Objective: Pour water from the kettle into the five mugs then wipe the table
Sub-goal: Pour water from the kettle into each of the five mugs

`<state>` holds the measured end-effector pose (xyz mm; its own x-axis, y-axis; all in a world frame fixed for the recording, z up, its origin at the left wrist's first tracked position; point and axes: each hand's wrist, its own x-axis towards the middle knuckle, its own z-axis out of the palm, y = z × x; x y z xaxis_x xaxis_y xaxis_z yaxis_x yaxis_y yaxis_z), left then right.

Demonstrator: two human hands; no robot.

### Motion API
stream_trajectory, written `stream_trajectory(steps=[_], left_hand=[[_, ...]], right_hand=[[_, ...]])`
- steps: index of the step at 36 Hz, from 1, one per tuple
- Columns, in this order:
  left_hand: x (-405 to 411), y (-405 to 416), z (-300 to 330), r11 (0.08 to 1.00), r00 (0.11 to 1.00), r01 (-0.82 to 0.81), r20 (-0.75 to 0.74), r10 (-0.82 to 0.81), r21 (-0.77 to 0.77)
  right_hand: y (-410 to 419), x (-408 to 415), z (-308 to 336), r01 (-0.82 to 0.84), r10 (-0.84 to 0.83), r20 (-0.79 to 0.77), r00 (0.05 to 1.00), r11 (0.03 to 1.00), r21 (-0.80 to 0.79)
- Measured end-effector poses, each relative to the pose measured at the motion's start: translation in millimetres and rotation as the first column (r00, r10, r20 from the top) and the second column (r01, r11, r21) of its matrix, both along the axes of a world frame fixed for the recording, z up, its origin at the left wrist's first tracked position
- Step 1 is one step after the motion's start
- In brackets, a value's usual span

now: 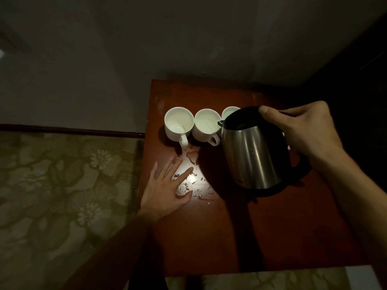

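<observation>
A person's right hand (301, 130) is gripping the handle of a steel kettle (254, 153), fingers curled round it and thumb on top, and is holding the kettle tilted above the right half of a small red-brown wooden table (240, 237). The spout (220, 123) is hanging at the right rim of the second mug (206, 125), and no stream is visible in the dim light.

Three white mugs are showing in a row along the far side of the table: the leftmost mug (178, 123), the second just beside it, and the third mug (229, 111) half hidden behind the kettle. Any remaining mugs are lying out of sight behind the kettle and arm, and whether each visible mug is holding water is too dark to tell.

The left hand (167, 189) is resting flat and spread on the near-left part of the table, its fingers lying among puddles of spilled water (192, 158) that are spreading from the mug handles toward the near edge.

The risk from here is more spillage: the spout is sitting over a rim rather than a mug's centre, so a further tilt may be sending water down the outside of the mug. The kettle body is also blocking the view of the mugs behind it, inviting a knock. If the water is hot, the bare left hand in the wet patch is exposed to fresh drips.
</observation>
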<state>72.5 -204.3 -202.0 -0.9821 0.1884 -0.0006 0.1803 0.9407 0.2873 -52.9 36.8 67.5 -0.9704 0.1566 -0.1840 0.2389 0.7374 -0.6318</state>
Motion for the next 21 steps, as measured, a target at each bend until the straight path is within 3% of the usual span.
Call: stream_trajectory(steps=[21], left_hand=[[0.1,0.3,1.3,1.0,1.0,-0.006,0.006,0.006,-0.011]], right_hand=[[-1.8,1.1,2.2,-0.01,0.01,0.008,1.0,1.0,0.004]])
